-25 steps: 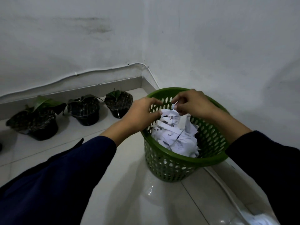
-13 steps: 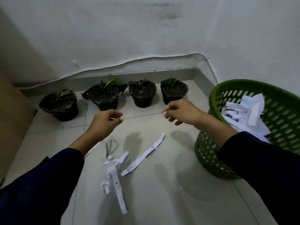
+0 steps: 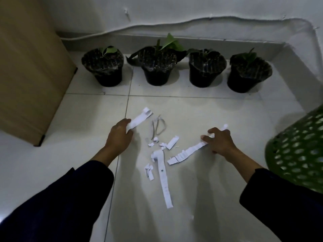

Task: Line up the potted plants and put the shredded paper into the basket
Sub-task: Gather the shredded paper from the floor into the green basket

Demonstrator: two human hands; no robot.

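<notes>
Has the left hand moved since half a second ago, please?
Yes. The left hand has come down from near the potted plants onto a paper strip on the floor.

Four black potted plants [image 3: 176, 67], upright, in a row along the floor's far edge by the wall. White shredded paper [image 3: 163, 173] strewn mid-floor: long strips, small scraps. Green perforated basket [image 3: 300, 151] at the floor's right edge, partly cut off.
</notes>
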